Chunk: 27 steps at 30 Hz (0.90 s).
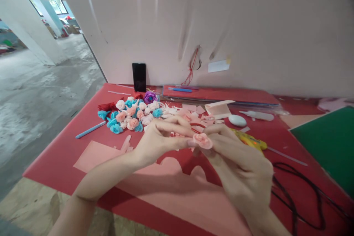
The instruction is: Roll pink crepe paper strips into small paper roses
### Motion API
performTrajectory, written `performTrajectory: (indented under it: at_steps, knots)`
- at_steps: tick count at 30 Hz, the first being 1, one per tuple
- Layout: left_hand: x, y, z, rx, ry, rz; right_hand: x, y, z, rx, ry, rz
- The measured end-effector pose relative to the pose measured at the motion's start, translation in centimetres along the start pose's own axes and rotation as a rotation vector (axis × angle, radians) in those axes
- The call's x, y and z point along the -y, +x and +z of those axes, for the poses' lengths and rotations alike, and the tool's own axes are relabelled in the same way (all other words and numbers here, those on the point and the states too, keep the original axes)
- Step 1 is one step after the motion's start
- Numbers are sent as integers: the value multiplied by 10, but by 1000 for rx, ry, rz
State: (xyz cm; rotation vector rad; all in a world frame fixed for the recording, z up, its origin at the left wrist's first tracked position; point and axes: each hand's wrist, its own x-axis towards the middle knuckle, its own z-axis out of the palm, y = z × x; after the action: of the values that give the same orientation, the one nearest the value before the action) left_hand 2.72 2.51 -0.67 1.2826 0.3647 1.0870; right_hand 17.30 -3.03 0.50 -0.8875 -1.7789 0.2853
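Note:
Between my two hands is a small pink paper rose [202, 140], its rolled petals facing up. The thumb and fingers of my left hand [163, 138] pinch it from the left. My right hand [240, 162] grips it from the right, with fingers curled around its base, which is partly hidden. Below them lies a large sheet of pink paper [177, 188] with a scalloped cut edge. Pink paper scraps [190, 112] are strewn behind my hands. A pile of finished paper roses [132, 116] in pink, white and blue sits to the left.
A yellow glue gun [250, 141] with a clear stick lies right of my hand, near a black cord [301, 180]. Further back are a white oval object [237, 120], a small bottle [258, 115], a blue pen [181, 90] and a phone [139, 77] against the pale board [166, 37].

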Motion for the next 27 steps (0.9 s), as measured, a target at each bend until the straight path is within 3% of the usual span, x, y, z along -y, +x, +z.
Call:
performTrajectory:
  at_steps: [6,10,13,17,27]
  knots:
    - [3,-2,0,5,-71,-119,-8,2,-1,51,152,55]
    - [7,-3,1,-21,-93,-38,-5,4,1,79,187,89]
    - [10,-2,1,-93,26,99,-3,2,5,41,73,68]
    - [14,1,-1,-165,115,168,-7,-4,14,-72,-150,-48]
    - [18,2,0,-215,103,115,-16,-8,24,-172,-397,-151]
